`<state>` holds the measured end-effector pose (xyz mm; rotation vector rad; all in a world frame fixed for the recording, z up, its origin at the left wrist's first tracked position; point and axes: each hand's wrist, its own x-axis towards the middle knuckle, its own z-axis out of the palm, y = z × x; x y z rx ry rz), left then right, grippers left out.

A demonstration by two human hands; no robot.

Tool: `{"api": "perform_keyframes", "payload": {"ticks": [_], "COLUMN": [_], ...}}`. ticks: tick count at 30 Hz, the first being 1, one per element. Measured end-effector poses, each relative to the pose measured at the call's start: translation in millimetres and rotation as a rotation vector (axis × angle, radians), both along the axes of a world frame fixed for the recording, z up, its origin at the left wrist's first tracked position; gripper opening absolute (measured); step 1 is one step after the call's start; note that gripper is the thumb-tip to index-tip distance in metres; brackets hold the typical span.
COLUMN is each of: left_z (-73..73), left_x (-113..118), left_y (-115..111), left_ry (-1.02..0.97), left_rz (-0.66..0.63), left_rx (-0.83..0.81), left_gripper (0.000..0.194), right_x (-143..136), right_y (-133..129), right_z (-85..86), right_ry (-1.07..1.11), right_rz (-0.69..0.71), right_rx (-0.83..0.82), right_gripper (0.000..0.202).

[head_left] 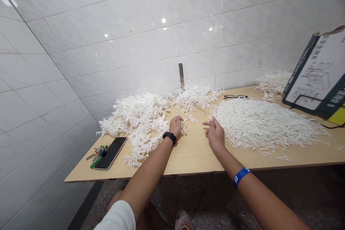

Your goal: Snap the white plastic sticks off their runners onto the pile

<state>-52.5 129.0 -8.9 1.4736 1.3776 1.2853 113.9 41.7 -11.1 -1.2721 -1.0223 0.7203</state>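
My left hand [175, 125], with a black band on its wrist, is closed around a white branched plastic piece [183, 127] whose prongs stick out on the right. To its left spreads a heap of tangled white branched pieces [140, 115]. A smaller heap of the same branched pieces [196, 97] lies just behind, near the wall. My right hand [216, 134] hovers over the board beside a wide, flat pile of loose white slivers [264, 124]. Its index finger stretches out to the left, apart from the thumb, and I see nothing held in it.
On the left of the wooden tabletop [194, 158] are a phone [111, 153] and a bunch of keys [99, 152]. Glasses [235, 96] lie behind the sliver pile. A printed carton [318, 75] leans at the right, with more white pieces [273, 82] beside it. A tiled wall stands behind.
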Motion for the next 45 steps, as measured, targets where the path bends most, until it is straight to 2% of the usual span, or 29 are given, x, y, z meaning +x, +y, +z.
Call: {"api": "perform_keyframes", "payload": {"ticks": [2,6,11,14,21,29,42,45], "left_z": [0.4,2.0,5.4,7.7,10.2,10.7,8.7,6.3], "left_x": [1.9,5.0,10.7,13.3,13.3,17.5,27.4,23.7], "left_y": [-1.7,-5.6,-13.5,-17.6,-17.1,-17.9,-21.8,-15.6], "left_ry": [-0.005,0.014,0.071,0.098,0.122,0.096,0.055,-0.007], "left_rz": [0.003,-0.025,-0.118,-0.161,-0.11,-0.073,-0.113,-0.059], "left_rx": [-0.003,0.007,0.044,0.054,0.061,0.031,0.005,-0.011], "left_gripper": [0.037,0.039,0.038,0.039,0.036,0.033,0.033,0.032], "right_x": [-0.1,-6.5,-13.0,-14.2,-12.7,-12.1,-11.7,-12.0], "right_y": [3.1,0.1,-8.7,-9.9,-4.8,-5.7,-6.8,-10.7], "right_z": [-3.7,-3.1,8.0,10.6,3.0,5.7,5.6,7.0], "right_ry": [-0.035,-0.305,-0.542,-0.634,-0.691,-0.507,-0.345,-0.311], "right_rz": [-0.007,0.11,0.418,0.502,0.442,0.572,0.494,0.465], "right_rx": [-0.057,-0.086,-0.01,0.026,0.051,0.139,0.174,0.179], "right_gripper": [0.054,0.05,0.032,0.024,0.024,0.026,0.026,0.028]}}
